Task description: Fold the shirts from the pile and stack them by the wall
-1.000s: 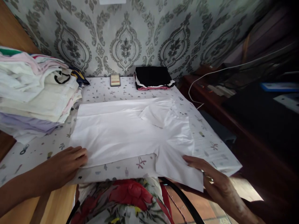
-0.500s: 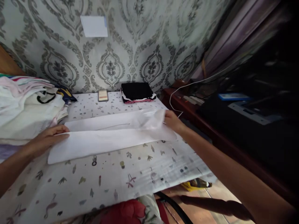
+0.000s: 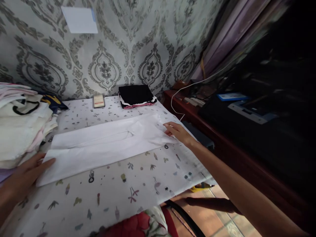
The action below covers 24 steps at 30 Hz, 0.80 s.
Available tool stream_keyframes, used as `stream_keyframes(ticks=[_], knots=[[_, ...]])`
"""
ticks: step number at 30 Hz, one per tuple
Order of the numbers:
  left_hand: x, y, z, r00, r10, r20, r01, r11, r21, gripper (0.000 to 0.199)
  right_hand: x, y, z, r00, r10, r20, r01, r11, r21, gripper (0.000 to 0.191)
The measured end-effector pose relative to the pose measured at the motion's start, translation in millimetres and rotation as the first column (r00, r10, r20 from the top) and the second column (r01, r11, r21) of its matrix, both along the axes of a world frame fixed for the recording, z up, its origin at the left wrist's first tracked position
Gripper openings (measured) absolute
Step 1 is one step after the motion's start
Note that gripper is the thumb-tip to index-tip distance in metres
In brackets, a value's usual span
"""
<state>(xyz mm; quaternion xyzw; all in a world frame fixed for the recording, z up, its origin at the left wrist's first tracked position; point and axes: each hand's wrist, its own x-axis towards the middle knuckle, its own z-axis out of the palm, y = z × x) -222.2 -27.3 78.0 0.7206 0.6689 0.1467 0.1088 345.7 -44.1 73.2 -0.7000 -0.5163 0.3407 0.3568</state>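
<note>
A white garment (image 3: 98,141) lies as a long folded strip, two panels meeting along a middle line, with wrinkles toward its right end. At its left end rests my left hand (image 3: 31,169), thumb stretched over the cloth and apart from the fingers, which are partly hidden. My right hand (image 3: 179,132) is at the garment's right end, its loosely bent fingers spread at the rumpled edge. Contact of the right fingertips with the cloth is hard to judge.
Piled clothes (image 3: 22,128) stand at the left. A folded stack with a black top (image 3: 136,95) and a small blurred card-like item (image 3: 99,101) lie near the patterned wall. A white cable (image 3: 172,102) crosses the dark red furniture (image 3: 229,158) at right.
The raised right end of the garment has come down flat, and my right hand's fingers have loosened from it. The view has shifted, so things at the left sit further left.
</note>
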Motion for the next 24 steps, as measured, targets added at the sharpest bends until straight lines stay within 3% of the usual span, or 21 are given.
stream_keyframes(ticks=[3, 5, 7, 9, 12, 14, 16, 17, 19, 21, 24], knots=[[17, -11, 3.8, 0.984, 0.108, 0.14, -0.087, 0.985, -0.152, 0.05, -1, -21, -3.1, 0.973, 0.095, 0.21, -0.108, 0.993, 0.052, 0.045], [22, -13, 1.1, 0.982, 0.148, 0.117, -0.13, 0.98, -0.148, 0.048, -3, -29, -5.8, 0.956, 0.107, 0.272, -0.137, 0.986, 0.091, 0.049], [23, -11, -4.8, 0.989, 0.126, -0.078, -0.128, 0.991, -0.031, 0.046, -4, -34, -8.8, 0.957, 0.102, 0.271, -0.144, 0.979, 0.141, 0.049], [25, -6, -8.0, 0.949, 0.089, -0.304, -0.066, 0.994, 0.087, 0.046, -4, -36, -12.1, 0.967, 0.105, 0.231, -0.146, 0.974, 0.171, 0.047], [52, 5, 2.9, 0.896, 0.013, -0.443, 0.078, 0.979, 0.187, 0.051, 0, -38, -18.3, 0.987, 0.057, 0.15, -0.091, 0.97, 0.225, 0.047], [92, 17, 17.8, 0.928, -0.127, -0.351, 0.196, 0.967, 0.166, 0.052, 3, -38, -23.3, 0.996, -0.002, 0.089, -0.024, 0.959, 0.281, 0.052], [145, 35, 29.7, 0.937, -0.336, -0.098, 0.342, 0.937, 0.063, 0.048, 5, -37, -28.1, 0.999, -0.035, 0.037, 0.021, 0.948, 0.318, 0.057], [175, 46, 32.4, 0.902, -0.431, 0.017, 0.431, 0.902, -0.004, 0.046, 6, -37, -29.9, 0.999, -0.04, 0.021, 0.031, 0.945, 0.325, 0.06], [233, 69, 30.3, 0.804, -0.576, 0.146, 0.584, 0.811, -0.016, 0.041, 8, -37, -31.8, 0.999, -0.043, 0.008, 0.038, 0.943, 0.329, 0.065], [286, 91, 21.1, 0.729, -0.664, 0.164, 0.672, 0.741, 0.012, 0.036, 11, -39, -31.6, 0.999, -0.03, 0.02, 0.021, 0.941, 0.337, 0.068], [343, 113, 5.6, 0.598, -0.801, 0.016, 0.801, 0.598, 0.028, 0.04, 15, -42, -30.1, 0.998, 0.016, 0.055, -0.034, 0.941, 0.337, 0.068]])
